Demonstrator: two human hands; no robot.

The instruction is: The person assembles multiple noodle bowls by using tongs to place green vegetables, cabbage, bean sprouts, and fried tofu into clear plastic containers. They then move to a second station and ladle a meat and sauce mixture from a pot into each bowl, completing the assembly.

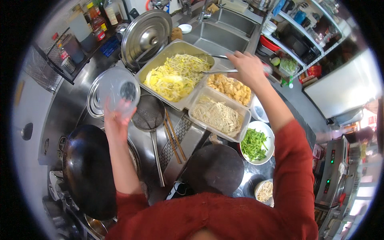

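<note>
My left hand [117, 122] is closed on a clear round plastic bowl [114, 86], tilted above a round metal lid [93, 99]. My right hand [249, 68], blurred, grips metal tongs [218, 72] whose two arms stand apart. Their tips reach over a deep steel tray [187, 45] of bean sprouts [180, 68] and yellow shredded vegetable [168, 86]. Beneath my right forearm are golden fried pieces [230, 87] in a tub. Nearer to me, a plastic tub [196, 117] contains pale shredded strips [218, 116]. Nothing inside the bowl can be made out clearly.
A wok [88, 172] stands at left. A strainer [148, 114] and wooden chopsticks [174, 138] lie mid-counter, near a dark round board [216, 168]. Chopped greens [254, 144] fill a white bowl at right. A big lid [146, 38] leans behind; a sink [220, 40] lies beyond.
</note>
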